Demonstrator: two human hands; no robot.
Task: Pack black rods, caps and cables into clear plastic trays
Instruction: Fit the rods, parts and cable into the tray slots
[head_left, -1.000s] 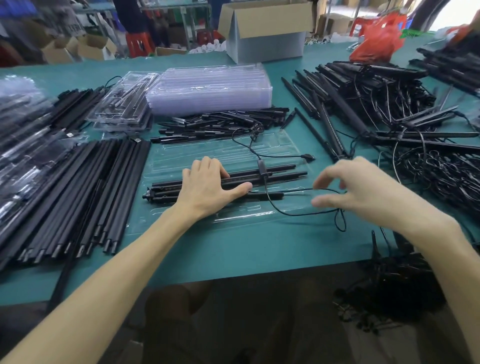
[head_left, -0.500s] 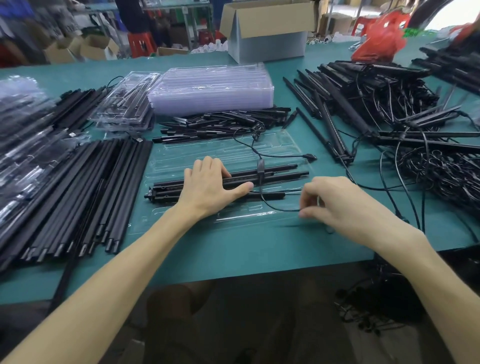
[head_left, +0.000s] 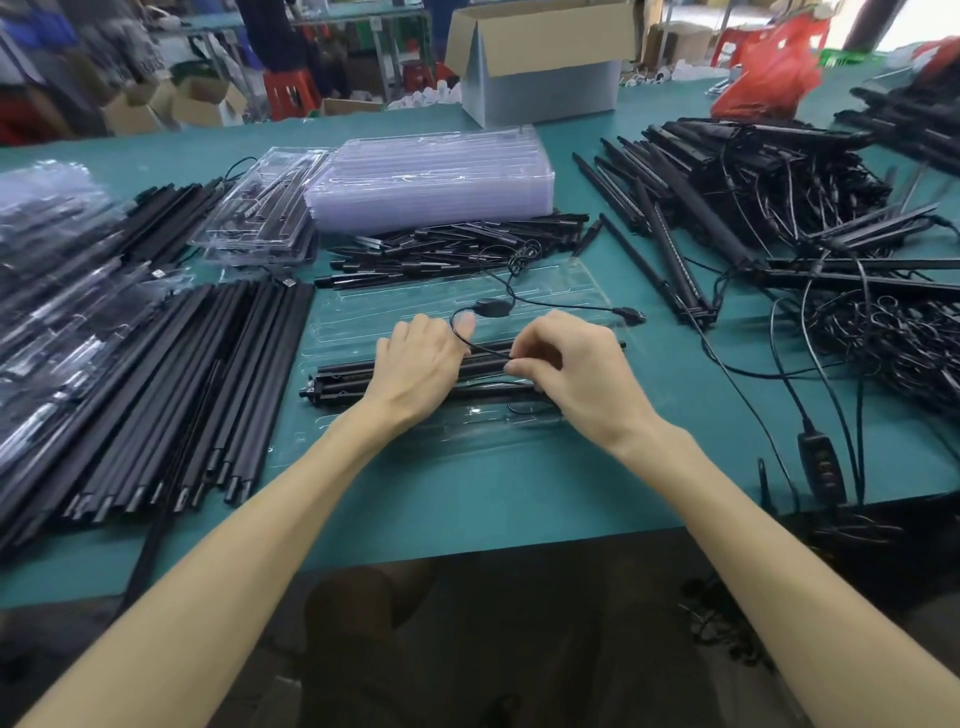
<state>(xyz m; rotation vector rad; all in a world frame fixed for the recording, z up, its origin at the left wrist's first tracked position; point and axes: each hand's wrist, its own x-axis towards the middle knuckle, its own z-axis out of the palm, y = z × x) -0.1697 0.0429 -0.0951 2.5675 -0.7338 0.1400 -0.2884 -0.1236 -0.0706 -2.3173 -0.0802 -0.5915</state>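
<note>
A clear tray (head_left: 550, 291) is laid on the green tabletop (head_left: 467, 509), in the middle, near the front edge. It's see-through, so its rim is hard to make out; mostly shiny lines are seen. A few black rods (head_left: 353, 376) are laid side by side across the tray's near half. Their middle part is hidden by both hands, so the no. of rods can't be counted.

The L hand (head_left: 415, 364) is laid flat on the rods, fingers loose, nothing gripped. The R hand (head_left: 571, 374) is curled, w/ a thin black cable (head_left: 566, 306) pinched between thumb & fingers just above the rods. The R fingertips are tucked under, so the grip is partly hidden. From the pinch the cable is looped past the tips of the L hand. It is then joined to an oval switch (head_left: 491, 307) & a plug (head_left: 629, 313) on the tray's far half.

Behind the tray a heap of short black pieces (head_left: 452, 249) is seen; caps or short rods, it can't be told. Behind that a stack of empty trays (head_left: 431, 176) is set. To the L, long rods (head_left: 182, 389) are piled; things further L are blurred & cut off. To the R, a tangle of rods & cables (head_left: 753, 197) is cut off by the edge. A cardboard box (head_left: 540, 67) is stood at the back.
</note>
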